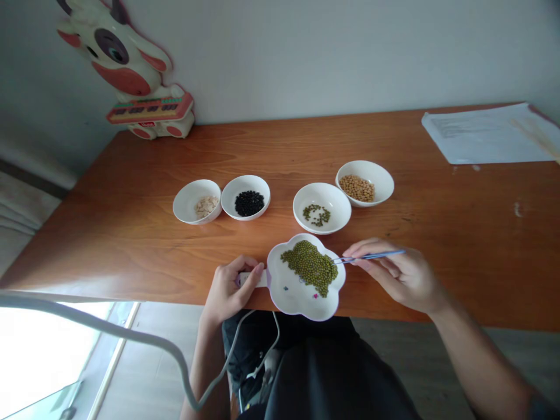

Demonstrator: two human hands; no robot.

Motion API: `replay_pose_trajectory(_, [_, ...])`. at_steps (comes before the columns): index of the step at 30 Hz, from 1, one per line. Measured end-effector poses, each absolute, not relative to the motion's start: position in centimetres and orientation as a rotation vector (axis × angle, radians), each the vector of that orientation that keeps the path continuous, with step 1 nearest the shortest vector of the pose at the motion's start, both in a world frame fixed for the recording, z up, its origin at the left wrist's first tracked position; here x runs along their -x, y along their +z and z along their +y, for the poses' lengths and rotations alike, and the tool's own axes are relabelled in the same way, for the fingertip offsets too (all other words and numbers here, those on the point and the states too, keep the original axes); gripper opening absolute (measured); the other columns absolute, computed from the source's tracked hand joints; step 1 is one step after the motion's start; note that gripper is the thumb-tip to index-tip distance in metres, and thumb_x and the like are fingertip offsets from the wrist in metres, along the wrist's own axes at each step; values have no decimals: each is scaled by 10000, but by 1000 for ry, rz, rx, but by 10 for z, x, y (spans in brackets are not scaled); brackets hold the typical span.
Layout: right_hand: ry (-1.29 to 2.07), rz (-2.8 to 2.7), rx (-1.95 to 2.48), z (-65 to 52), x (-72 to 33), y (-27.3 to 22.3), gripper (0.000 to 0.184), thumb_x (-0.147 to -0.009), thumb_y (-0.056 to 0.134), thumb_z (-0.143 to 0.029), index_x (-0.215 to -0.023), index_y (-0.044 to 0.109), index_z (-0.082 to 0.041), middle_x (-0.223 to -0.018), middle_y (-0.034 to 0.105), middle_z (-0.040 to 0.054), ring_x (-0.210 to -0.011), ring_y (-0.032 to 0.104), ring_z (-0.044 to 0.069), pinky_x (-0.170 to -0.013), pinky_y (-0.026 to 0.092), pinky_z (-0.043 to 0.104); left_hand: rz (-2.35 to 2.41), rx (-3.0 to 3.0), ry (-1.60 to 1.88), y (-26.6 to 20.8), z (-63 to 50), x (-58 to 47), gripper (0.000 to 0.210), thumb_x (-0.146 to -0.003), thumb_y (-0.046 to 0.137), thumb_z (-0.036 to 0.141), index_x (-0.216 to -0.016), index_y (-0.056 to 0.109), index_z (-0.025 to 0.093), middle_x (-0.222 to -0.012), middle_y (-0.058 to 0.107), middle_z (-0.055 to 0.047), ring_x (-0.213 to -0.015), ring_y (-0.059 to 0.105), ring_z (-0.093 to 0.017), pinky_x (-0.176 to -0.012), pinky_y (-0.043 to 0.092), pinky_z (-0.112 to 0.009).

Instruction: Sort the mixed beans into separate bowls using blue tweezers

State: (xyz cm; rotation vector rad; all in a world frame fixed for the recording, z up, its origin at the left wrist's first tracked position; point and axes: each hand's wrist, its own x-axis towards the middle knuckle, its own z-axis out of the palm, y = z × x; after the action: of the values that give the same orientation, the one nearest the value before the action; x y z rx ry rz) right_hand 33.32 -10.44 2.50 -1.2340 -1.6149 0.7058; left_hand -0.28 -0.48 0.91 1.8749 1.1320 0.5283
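My left hand [236, 287] grips the short handle of a white flower-shaped dish [291, 297] at the table's front edge. A heap of green mung beans [308, 265] covers much of the dish. Between the fingers of my right hand [396, 271] is a pair of slim blue tweezers [376, 255], their tips at the beans' right side. Whether the tips hold a bean is too small to tell. Just beyond the dish stands a white bowl [339, 204] with a few mung beans [317, 214] in it.
Behind it to the right is a bowl of tan soybeans [357, 188]. Leftward stand bowls of black beans [249, 203] and pale flat pieces [205, 206]. A cow toy with a keyboard [151, 109] is at the back left, paper sheets [485, 134] at the back right. A grey cable [144, 337] crosses the lower left.
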Motion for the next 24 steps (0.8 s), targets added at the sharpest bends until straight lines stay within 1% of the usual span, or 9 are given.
replay_pose_trajectory(2, [675, -1784, 1250, -98, -344, 38, 296, -925, 676, -127, -1167, 696, -297, -1110, 788, 13, -1033, 767, 169, -911, 656, 287, 1128, -1873, 529, 9, -5, 3, 314, -1009, 596, 438, -857, 678, 176, -709, 670, 3, -596, 567, -115, -561, 415, -224])
replay_pose_trajectory(5, [671, -1933, 1286, -92, -352, 50, 275, -945, 664, -161, -1178, 710, -299, -1107, 796, 2, -997, 774, 160, -891, 649, 272, 1127, -1878, 532, 9, -5, 4, 303, -1012, 593, 424, -853, 678, 180, -694, 661, 10, -587, 562, -112, -556, 407, -224])
replay_pose_trajectory(9, [660, -2060, 1294, -89, -351, 54, 214, -977, 642, -213, -1161, 717, -292, -1106, 796, 0, -985, 773, 157, -882, 650, 276, 1133, -1878, 521, 10, -6, 4, 291, -1009, 597, 414, -854, 684, 184, -696, 670, 11, -595, 575, -114, -568, 416, -223])
replay_pose_trajectory(13, [669, -2099, 1289, -89, -345, 59, 207, -979, 630, -214, -1147, 725, -288, -1065, 797, 5, -928, 773, 160, -816, 655, 275, 1133, -1875, 511, 12, -5, 3, 299, -1014, 588, 418, -857, 683, 182, -692, 668, 9, -591, 574, -117, -567, 417, -224])
replay_pose_trajectory(17, [659, -2115, 1264, -86, -342, 63, 209, -983, 624, -208, -1138, 738, -291, -1043, 798, -3, -901, 770, 152, -807, 643, 271, 1131, -1874, 511, 12, -5, 3, 299, -1017, 586, 420, -865, 681, 181, -697, 666, 10, -593, 569, -116, -572, 419, -223])
replay_pose_trajectory(21, [545, -2165, 1242, -83, -341, 59, 198, -1003, 602, -212, -1134, 734, -280, -1009, 796, -10, -864, 764, 136, -767, 630, 259, 1119, -1870, 508, 12, -6, 3, 305, -1020, 578, 422, -868, 680, 178, -679, 656, 15, -572, 549, -111, -552, 399, -222])
replay_pose_trajectory(24, [470, -2175, 1238, -83, -342, 55, 194, -1002, 604, -199, -1124, 733, -277, -1001, 799, -21, -860, 764, 125, -774, 626, 245, 1119, -1877, 510, 12, -6, 3, 321, -1025, 570, 433, -868, 680, 176, -679, 657, 12, -572, 550, -112, -553, 396, -224])
